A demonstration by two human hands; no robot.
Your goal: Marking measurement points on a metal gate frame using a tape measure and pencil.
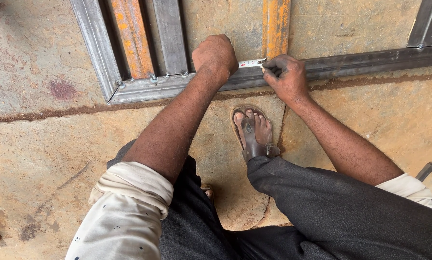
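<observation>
Both hands are down on a grey steel frame (pixel 350 60) that lies flat on the concrete floor (pixel 42 159). On the person's own left, the left hand (pixel 216 54) is curled into a loose fist and presses on the frame's long bottom rail, closed over the case end of a tape measure (pixel 251 62); the case itself is hidden under the fingers. A short length of white tape runs from that fist to the right hand (pixel 287 77), whose fingers pinch something thin at the tape's end, too small to tell what. Just above the tape, a rusty orange bar (pixel 275 26) stands upright from the rail; another orange bar (pixel 131 36) and a grey bar (pixel 170 36) meet the rail near the frame's corner. A sandalled foot (pixel 252 130) rests on the floor just below the hands.
</observation>
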